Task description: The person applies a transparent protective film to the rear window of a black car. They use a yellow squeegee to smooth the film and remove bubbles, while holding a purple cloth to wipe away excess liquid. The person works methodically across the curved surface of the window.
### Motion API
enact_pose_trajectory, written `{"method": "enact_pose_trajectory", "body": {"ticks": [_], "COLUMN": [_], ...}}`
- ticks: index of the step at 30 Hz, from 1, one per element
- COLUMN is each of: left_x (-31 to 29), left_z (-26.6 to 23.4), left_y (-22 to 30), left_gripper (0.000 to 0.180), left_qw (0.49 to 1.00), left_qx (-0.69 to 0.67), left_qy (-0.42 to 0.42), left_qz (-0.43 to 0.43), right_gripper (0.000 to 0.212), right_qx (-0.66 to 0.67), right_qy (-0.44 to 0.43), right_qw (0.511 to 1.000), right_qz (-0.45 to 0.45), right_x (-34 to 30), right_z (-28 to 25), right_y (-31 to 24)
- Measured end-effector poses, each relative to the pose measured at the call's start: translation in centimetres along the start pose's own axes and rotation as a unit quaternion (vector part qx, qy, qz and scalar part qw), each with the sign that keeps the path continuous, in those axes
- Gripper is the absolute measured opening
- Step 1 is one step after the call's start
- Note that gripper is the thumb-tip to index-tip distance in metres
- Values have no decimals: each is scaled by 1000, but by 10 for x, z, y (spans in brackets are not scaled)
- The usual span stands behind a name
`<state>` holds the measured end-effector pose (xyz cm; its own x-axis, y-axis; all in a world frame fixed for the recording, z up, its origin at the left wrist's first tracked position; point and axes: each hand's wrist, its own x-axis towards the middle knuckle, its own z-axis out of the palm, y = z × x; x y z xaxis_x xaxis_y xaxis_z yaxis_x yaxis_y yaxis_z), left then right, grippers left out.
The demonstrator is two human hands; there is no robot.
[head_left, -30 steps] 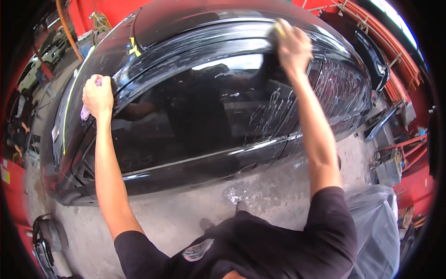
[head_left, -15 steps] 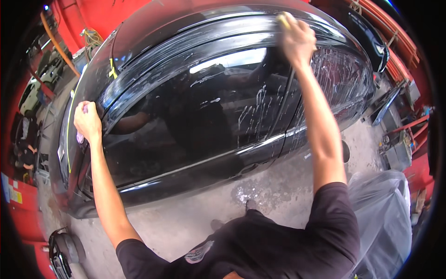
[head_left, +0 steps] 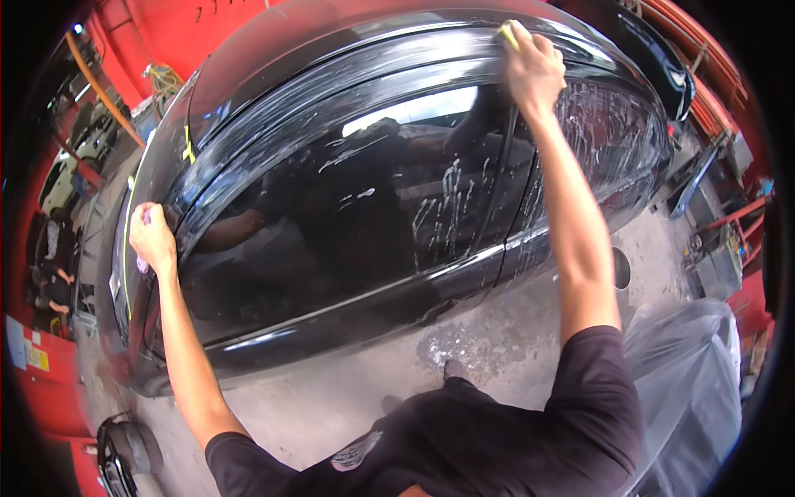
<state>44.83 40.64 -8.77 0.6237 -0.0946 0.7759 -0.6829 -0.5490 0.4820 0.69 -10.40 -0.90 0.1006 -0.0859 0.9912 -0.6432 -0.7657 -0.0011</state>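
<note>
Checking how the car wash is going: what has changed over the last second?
The right hand slid its yellow sponge up the glossy black car toward the roof edge, leaving soapy streaks on the window. The left hand kept gripping a small pink cloth against the car's front end.

Clear plastic sheet [head_left: 691, 389], red walls [head_left: 240, 25], wet concrete floor [head_left: 497, 348].

Rt hand [head_left: 534, 70] w/ sponge [head_left: 507, 33] further along roof [head_left: 348, 58]
</note>
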Motion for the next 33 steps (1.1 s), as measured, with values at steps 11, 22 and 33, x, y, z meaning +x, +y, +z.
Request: {"method": "enact_pose_trajectory", "body": {"ticks": [11,22,33], "left_x": [0,-1,-4], "left_z": [-26,-6,-13], "left_y": [-12,11,11], "left_gripper": [25,32,31], "left_qw": [999,999,998], "left_qx": [-11,28,53], "left_qy": [19,16,37], "left_qz": [32,13,-12], "right_gripper": [31,37,24], "right_qx": [297,299,192], "right_qy": [-24,-27,14], "right_qw": [928,939,970], "right_qz": [-224,-166,-151], "right_x": [1,-35,-5], "right_z": [-7,-19,-22], "right_y": [-175,-383,-272]}}
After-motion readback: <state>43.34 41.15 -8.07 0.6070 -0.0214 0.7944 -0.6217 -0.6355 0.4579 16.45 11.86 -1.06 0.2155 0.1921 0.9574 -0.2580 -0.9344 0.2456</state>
